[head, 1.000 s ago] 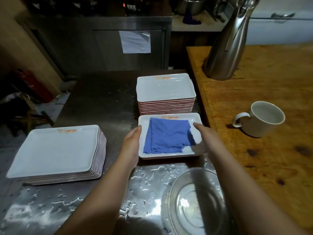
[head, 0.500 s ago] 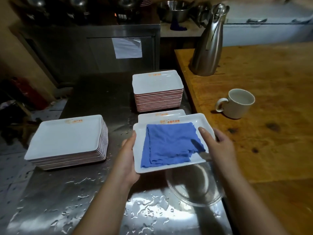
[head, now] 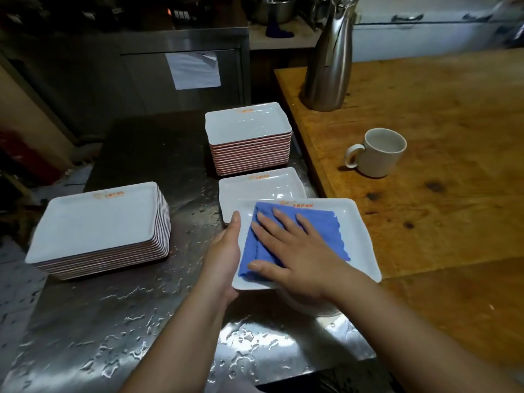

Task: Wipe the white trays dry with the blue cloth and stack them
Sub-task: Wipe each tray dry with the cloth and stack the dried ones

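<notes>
Right hand (head: 295, 259) spread flat, fingers straight, pressing the blue cloth (head: 312, 231) into the white tray (head: 357, 239), left hand (head: 224, 256) curled round that tray's left edge, thumb on the rim, tray held above the wet steel table (head: 113, 321), a single tray (head: 261, 185) just behind it.

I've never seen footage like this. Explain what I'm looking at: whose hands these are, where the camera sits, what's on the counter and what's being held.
No machine here: a person wears a camera on the head, looking down at their own hands. The left hand grips the edge of a white tray. The right hand presses flat on a blue cloth lying in that tray. On the wet steel counter lie another single tray and two tray stacks, a left stack and a far stack. The wooden table beside it bears a mug and a steel jug.
</notes>
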